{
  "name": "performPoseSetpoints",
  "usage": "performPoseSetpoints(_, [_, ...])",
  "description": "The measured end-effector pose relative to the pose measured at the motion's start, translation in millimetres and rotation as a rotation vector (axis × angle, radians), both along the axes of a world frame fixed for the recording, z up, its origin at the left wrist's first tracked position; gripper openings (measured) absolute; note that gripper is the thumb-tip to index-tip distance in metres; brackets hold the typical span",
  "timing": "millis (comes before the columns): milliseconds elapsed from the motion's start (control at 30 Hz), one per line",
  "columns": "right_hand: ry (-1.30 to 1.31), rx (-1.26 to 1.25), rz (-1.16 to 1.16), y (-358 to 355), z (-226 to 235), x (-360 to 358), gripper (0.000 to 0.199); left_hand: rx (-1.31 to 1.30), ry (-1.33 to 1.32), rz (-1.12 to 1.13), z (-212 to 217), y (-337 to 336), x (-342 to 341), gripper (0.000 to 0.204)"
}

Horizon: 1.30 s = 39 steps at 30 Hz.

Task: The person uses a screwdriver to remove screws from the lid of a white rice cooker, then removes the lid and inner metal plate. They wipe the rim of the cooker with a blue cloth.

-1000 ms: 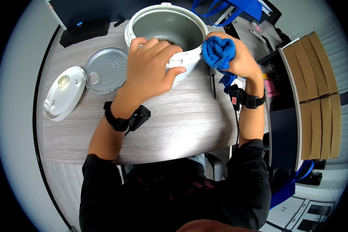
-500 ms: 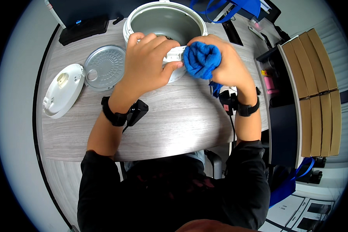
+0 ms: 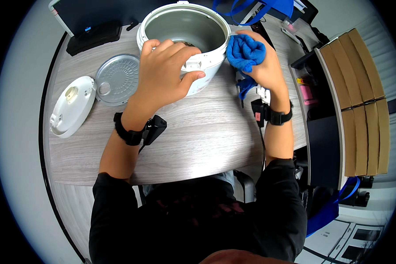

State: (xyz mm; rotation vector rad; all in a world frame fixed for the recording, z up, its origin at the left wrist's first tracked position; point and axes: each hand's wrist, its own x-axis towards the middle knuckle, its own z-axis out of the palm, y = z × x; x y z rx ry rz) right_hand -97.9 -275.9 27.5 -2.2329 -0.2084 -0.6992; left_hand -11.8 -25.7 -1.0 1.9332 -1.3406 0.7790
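A white rice cooker body [image 3: 210, 65] stands lidless at the back middle of the table, its grey inside facing up. My left hand [image 3: 165, 72] grips its front rim, with the fingers over the edge and the thumb stretched across the front near the white latch [image 3: 192, 65]. In my right hand [image 3: 272, 66] is a bunched blue cloth [image 3: 246, 52], held against the cooker's right side near the rim. A loose end of the cloth hangs below that hand. Part of the front rim is hidden behind my left hand.
Left of the cooker lie a round metal inner lid [image 3: 119, 79] and a white outer lid [image 3: 73, 105], underside up. A black case [image 3: 94, 38] and a monitor are behind them. A blue bag [image 3: 277, 8] sits at the back right. Cardboard boxes [image 3: 361, 132] line the right side.
My right hand has carried the blue cloth from the front latch rightward to the cooker's right side. My left hand keeps its grip; the cooker has shifted slightly left.
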Motion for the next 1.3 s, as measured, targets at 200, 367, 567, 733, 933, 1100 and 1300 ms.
performPoseSetpoints(200, [-0.229,-0.196,0.018,48.2,-0.4,-18.6,0.066,0.050,0.015,-0.013,7.8,5.4,-2.1,0.045])
performPoseSetpoints(367, [-0.276,-0.380,0.086,63.1,-7.0,-21.8,0.059,0.079,0.032,0.026,7.2,5.6,-2.4,0.041])
performPoseSetpoints(567, [-0.330,-0.382,0.073,46.7,-13.3,-14.3,0.054,0.046,0.010,-0.016,6.9,6.4,0.8,0.041])
performPoseSetpoints(733, [-0.278,-0.348,0.017,34.7,-12.1,-16.5,0.054,0.041,-0.005,-0.015,6.5,6.7,2.0,0.044])
performPoseSetpoints(933, [-0.300,-0.362,0.008,49.8,-15.8,-15.6,0.055,0.040,0.001,-0.035,8.8,9.8,5.5,0.042])
performPoseSetpoints(1100, [-0.251,-0.306,0.007,38.0,-13.6,-17.4,0.059,0.082,0.027,-0.057,9.5,15.6,6.3,0.045])
performPoseSetpoints(1300, [-0.244,-0.309,0.001,45.0,-13.6,-19.4,0.057,0.096,0.031,-0.055,12.2,14.3,2.3,0.047])
